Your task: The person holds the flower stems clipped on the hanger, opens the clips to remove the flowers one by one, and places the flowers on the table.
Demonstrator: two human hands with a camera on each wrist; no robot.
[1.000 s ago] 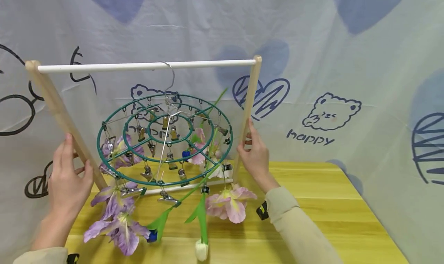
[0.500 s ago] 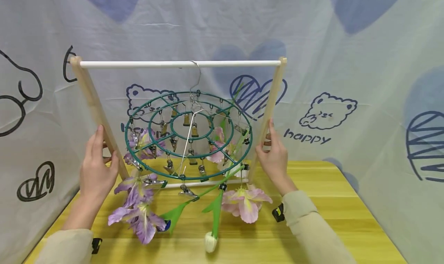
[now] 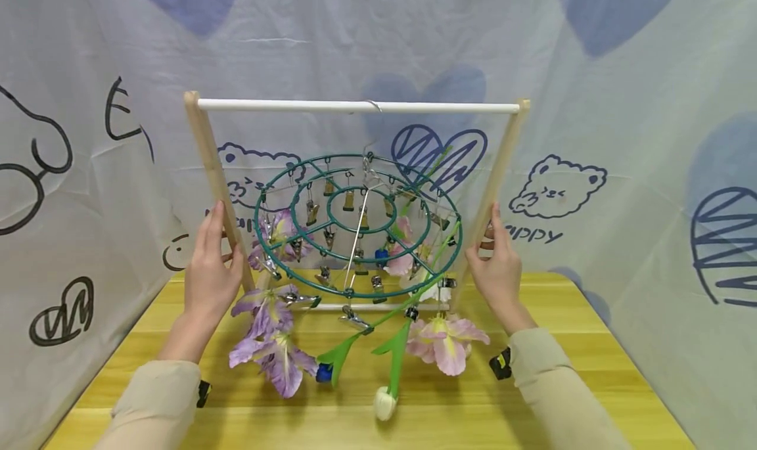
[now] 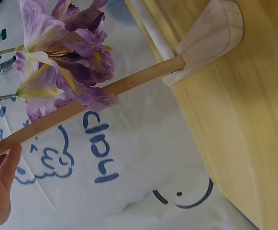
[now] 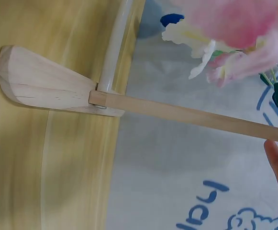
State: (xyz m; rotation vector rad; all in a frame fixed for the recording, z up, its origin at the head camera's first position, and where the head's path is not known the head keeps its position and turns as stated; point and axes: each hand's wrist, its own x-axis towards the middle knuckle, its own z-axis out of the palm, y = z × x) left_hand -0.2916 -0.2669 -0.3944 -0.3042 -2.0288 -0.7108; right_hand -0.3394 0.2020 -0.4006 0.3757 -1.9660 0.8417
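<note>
My left hand (image 3: 209, 276) grips the left wooden post (image 3: 207, 144) of a small rack, thumb and fingers about it. On the other side, my right hand (image 3: 498, 269) holds the right post (image 3: 504, 154) the same way. A white rod (image 3: 296, 105) joins the posts at the top. From its middle hangs a round green clip hanger (image 3: 349, 292) by a wire hook. Clipped around its rim are purple flowers (image 3: 280, 364), a pink flower (image 3: 447, 345), a white tulip (image 3: 385, 404) and a blue bloom (image 3: 324, 372), heads mostly down.
The rack's wooden feet stand on the yellow wood-grain table, the left foot (image 4: 210, 43) and the right foot (image 5: 48, 86) near its back edge. A printed white curtain (image 3: 644, 108) hangs close behind and beside the table (image 3: 582, 384).
Both hands have shifted the rack to the right along the table, with the hanger and flowers swaying along. Their grip on the posts stays the same.
</note>
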